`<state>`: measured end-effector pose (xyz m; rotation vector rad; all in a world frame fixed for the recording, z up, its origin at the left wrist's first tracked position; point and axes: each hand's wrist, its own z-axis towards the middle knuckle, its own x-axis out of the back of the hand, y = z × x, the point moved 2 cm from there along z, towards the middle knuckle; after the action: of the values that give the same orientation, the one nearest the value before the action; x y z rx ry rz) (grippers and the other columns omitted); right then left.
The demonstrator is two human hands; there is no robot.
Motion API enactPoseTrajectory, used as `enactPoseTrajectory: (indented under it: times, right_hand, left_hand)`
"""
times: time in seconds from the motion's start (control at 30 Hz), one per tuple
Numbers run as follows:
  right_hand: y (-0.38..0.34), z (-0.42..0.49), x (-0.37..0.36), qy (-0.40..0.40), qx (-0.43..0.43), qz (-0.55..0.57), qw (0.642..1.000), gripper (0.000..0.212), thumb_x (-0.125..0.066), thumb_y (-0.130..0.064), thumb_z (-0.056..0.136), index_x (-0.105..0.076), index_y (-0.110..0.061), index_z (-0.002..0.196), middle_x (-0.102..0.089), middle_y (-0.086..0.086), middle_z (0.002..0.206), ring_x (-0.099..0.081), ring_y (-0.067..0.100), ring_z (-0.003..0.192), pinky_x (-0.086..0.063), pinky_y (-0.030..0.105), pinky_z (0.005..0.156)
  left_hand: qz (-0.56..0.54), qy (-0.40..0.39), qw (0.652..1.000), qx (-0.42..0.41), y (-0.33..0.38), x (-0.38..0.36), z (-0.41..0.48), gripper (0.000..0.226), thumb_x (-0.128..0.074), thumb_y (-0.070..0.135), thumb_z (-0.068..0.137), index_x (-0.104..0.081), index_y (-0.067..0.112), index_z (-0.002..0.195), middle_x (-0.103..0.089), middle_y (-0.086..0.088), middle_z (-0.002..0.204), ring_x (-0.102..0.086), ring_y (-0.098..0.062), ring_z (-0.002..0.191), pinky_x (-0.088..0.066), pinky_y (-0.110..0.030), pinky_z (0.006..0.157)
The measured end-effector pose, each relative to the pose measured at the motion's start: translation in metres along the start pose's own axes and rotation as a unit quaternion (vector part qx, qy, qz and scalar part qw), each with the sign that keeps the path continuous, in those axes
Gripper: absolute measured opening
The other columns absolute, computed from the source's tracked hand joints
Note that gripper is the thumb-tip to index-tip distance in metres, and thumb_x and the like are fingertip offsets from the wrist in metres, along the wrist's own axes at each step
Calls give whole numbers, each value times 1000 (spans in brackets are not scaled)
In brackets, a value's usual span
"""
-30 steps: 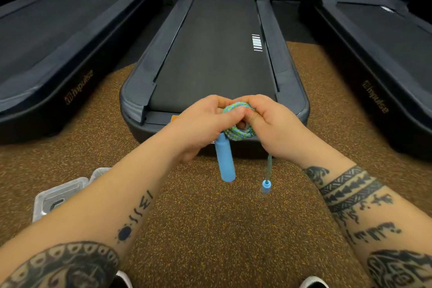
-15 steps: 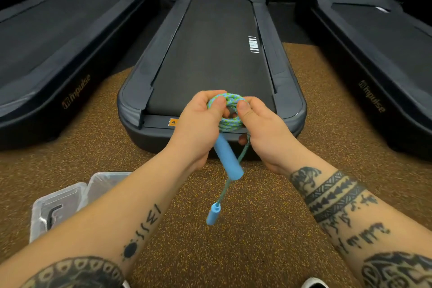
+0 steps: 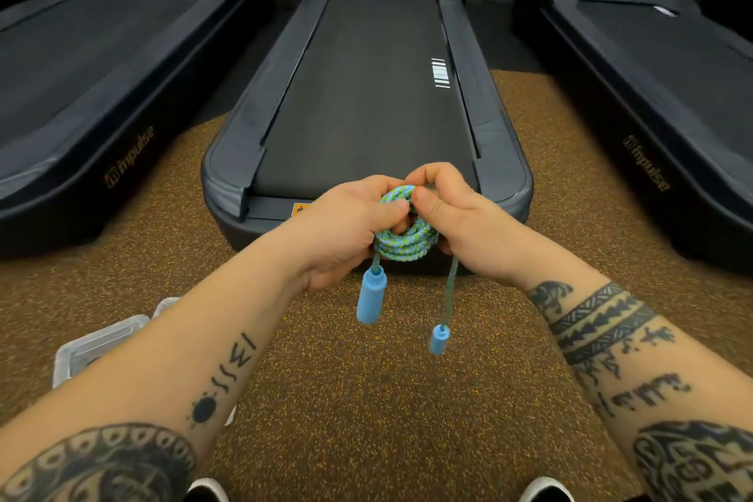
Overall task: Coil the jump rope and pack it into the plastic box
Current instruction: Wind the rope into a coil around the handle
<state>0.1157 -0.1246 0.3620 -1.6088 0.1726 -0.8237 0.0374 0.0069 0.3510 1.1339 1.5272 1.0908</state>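
Observation:
The jump rope is a blue-and-green braided cord wound into a small tight coil, held in the air between both hands. My left hand grips the coil's left side, thumb on top. My right hand pinches the coil's top and right side. One blue handle hangs just under my left hand. The other blue handle dangles lower on a short free length of cord below my right hand. The clear plastic box sits on the floor at lower left, mostly hidden behind my left forearm.
A dark treadmill lies straight ahead, its rear end just beyond my hands. Two more treadmills flank it. The floor is brown speckled rubber. My shoe tips show at the bottom edge.
The coil has been turned and tightened between my hands. The big handle now hangs straight under my left hand, and the small handle has swung from the left to below my right hand.

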Motion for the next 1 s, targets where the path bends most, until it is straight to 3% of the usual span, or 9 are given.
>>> enactPoseTrajectory:
  times: [0.17, 0.3, 0.37, 0.43, 0.63, 0.73, 0.8, 0.87, 1.0]
  right_hand:
    - [4, 1, -4, 51, -29, 52, 997, 19, -41, -26, 103, -45, -16, 119, -55, 1, 90, -51, 12, 67, -40, 32, 58]
    - [6, 4, -6, 81, 10, 94, 992, 13, -37, -12, 104, -44, -13, 115, -56, -4, 88, -52, -10, 62, -41, 8, 56]
    - [8, 5, -6, 80, 22, 82, 993, 12, -38, -12, 104, -44, -15, 114, -57, -6, 90, -54, -12, 66, -41, 9, 58]
    - [12, 6, -6, 78, 20, 66, 995, 10, -39, -14, 104, -42, -18, 113, -58, -9, 90, -54, -11, 66, -41, 10, 58]
    - [9, 7, -9, 78, 23, 60, 995, 12, -40, -12, 103, -39, -20, 112, -58, -11, 87, -53, -10, 60, -40, 9, 54]
    - [11, 4, -10, 66, 10, 88, 994, 11, -40, -14, 103, -42, -22, 110, -56, -15, 80, -47, 1, 59, -35, 15, 51]
    - [18, 1, -12, 37, -17, 110, 993, 10, -42, -20, 100, -46, -27, 106, -51, -10, 73, -34, 23, 64, -28, 30, 51]
    - [22, -1, -13, 23, -33, 121, 992, 13, -45, -23, 97, -50, -30, 106, -47, 1, 78, -31, 23, 69, -28, 31, 53]
    - [24, -1, -14, 46, -53, 149, 986, 12, -46, -24, 101, -57, -30, 102, -52, 0, 83, -42, 11, 68, -29, 27, 52]
  left_hand:
    - [-59, 58, 996, -34, -1, -1, 5, 23, -48, 3, 97, -60, -3, 116, -53, -7, 73, -52, -32, 87, -45, -50, 93]
    - [-151, 44, 987, -34, 0, -7, 6, 21, -55, 11, 96, -63, 6, 115, -60, -2, 77, -58, -21, 83, -44, -49, 94]
    - [-191, 29, 980, -39, 2, -8, 7, 20, -55, 9, 95, -61, 7, 115, -64, -4, 81, -63, -19, 82, -51, -44, 92]
    - [-223, 42, 973, -53, 4, -7, 8, 25, -57, 4, 93, -58, 7, 117, -69, -5, 81, -67, -15, 78, -58, -36, 80]
    - [-306, 70, 946, -84, 3, -8, 6, 27, -61, -5, 84, -53, 11, 104, -72, -7, 72, -67, -15, 65, -57, -27, 61]
    - [-273, -1, 960, -65, 1, -6, 5, 34, -67, 3, 82, -50, 5, 111, -70, -6, 76, -65, -17, 73, -57, -28, 70]
    - [-228, -45, 972, -32, -1, -7, 3, 27, -63, 9, 83, -53, 4, 107, -70, -3, 78, -67, -14, 72, -57, -27, 70]
    - [-228, -49, 972, -18, -1, -7, 1, 30, -64, 5, 84, -53, 7, 112, -70, -4, 80, -68, -17, 72, -57, -30, 70]
    - [-250, 21, 967, -41, 4, -7, 1, 32, -54, 0, 93, -56, 16, 121, -67, -5, 78, -66, -21, 75, -53, -38, 76]
